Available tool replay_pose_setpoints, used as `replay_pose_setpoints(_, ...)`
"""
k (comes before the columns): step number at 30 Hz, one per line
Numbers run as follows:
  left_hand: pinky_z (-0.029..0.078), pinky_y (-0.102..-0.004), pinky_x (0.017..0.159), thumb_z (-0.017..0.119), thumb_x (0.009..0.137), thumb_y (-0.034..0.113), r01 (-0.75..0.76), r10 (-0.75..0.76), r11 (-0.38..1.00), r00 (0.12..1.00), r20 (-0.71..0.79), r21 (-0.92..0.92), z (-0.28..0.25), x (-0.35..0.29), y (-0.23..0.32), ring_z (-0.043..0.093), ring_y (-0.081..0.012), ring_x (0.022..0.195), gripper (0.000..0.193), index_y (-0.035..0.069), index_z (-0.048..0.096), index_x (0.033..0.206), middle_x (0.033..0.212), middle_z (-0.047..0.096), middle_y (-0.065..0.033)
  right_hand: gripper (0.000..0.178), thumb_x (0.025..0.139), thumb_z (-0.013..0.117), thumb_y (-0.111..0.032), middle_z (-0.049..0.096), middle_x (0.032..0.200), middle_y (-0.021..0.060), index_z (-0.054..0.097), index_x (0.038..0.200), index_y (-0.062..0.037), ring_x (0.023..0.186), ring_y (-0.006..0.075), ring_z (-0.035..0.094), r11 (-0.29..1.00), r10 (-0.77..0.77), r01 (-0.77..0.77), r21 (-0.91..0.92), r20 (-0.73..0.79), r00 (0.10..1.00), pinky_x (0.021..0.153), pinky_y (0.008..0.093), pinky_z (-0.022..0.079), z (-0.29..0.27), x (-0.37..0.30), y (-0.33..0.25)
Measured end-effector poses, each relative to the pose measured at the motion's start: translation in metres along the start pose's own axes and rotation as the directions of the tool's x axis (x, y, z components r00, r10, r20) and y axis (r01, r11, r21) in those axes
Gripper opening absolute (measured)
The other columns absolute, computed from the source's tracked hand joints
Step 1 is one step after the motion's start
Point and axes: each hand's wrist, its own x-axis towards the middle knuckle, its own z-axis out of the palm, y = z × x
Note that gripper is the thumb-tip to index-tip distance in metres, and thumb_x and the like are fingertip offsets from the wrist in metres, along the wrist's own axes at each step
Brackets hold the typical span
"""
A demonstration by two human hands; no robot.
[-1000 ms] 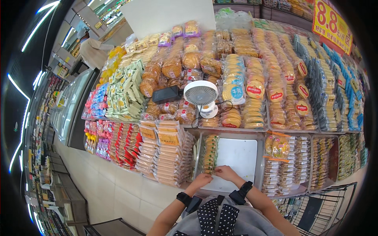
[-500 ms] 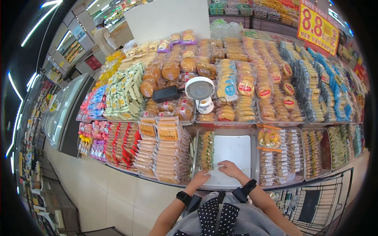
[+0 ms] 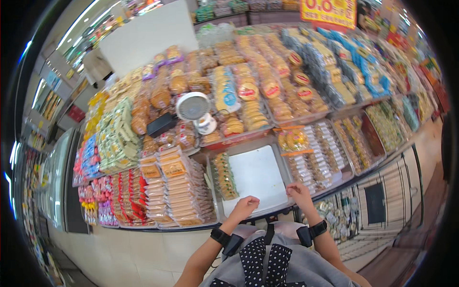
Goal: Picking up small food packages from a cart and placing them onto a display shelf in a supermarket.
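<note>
A clear-walled bin (image 3: 221, 210) at the front of the display has a white board (image 3: 256, 167) lying in it. One row of small wrapped snacks (image 3: 224, 177) stands along its left side. My left hand (image 3: 245, 206) is over the bin's front edge, near the board's near left corner, with loosely bent fingers and nothing visible in them. By the bin's front right corner is my right hand (image 3: 299, 193), its fingers loosely bent and apart, also with nothing visible in it. Each wrist wears a black band.
Left of the bin stand stacked packs of wrapped biscuits (image 3: 184, 191); right of it is a bin of silver-ended packs (image 3: 318, 155). A small white fan (image 3: 192, 107) and a black box (image 3: 161, 125) sit behind. A wire cart (image 3: 397, 196) holding small packs is at my right.
My view has swung to the right, so the display appears shifted left and tilted. Both hands have lifted off the white board's near edge and moved apart, the right one to the bin's right corner.
</note>
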Motion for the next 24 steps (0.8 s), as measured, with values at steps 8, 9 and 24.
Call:
replay_pose_setpoints(8, 0.042, -0.0229, 0.068, 0.051, 0.076, 0.014, -0.074, 0.066, 0.997, 0.952, 0.299, 0.016, 0.061, 0.024, 0.048, 0.055, -0.0121, 0.076, 0.021, -0.001, 0.054, 0.09, 0.081, 0.059, -0.0069, 0.016, 0.073, 0.052, -0.006, 0.055, 0.073, 0.0028, 0.054, 0.087, 0.0011, 0.068, 0.0095, 0.051, 0.995, 0.066, -0.039, 0.097, -0.291, 0.954, 0.062, 0.0212, 0.041, -0.063, -0.062, 0.014)
replay_pose_setpoints(9, 0.042, -0.0231, 0.068, 0.05, 0.076, 0.013, -0.087, 0.074, 0.996, 0.933, 0.353, 0.023, 0.07, 0.025, 0.051, 0.055, -0.0123, 0.077, 0.02, -0.001, 0.053, 0.091, 0.082, 0.058, -0.0069, 0.016, 0.073, 0.052, -0.006, 0.055, 0.073, 0.0028, 0.054, 0.087, 0.0011, 0.068, 0.0095, 0.051, 0.993, 0.079, -0.045, 0.112, -0.32, 0.944, 0.062, 0.0212, 0.041, -0.069, -0.071, 0.019)
replay_pose_setpoints(24, 0.042, -0.0251, 0.069, 0.051, 0.076, 0.012, -0.098, -0.115, 0.968, 0.648, 0.752, 0.233, 0.165, 0.048, 0.012, 0.054, -0.0134, 0.079, 0.023, 0.001, 0.051, 0.096, 0.088, 0.056, -0.0069, 0.033, 0.07, 0.055, -0.007, 0.051, 0.09, 0.0067, 0.048, 0.102, -0.0032, 0.076, 0.0128, 0.05, 0.967, 0.257, -0.183, 0.18, -0.674, 0.693, 0.064, 0.024, 0.041, -0.113, -0.151, 0.083)
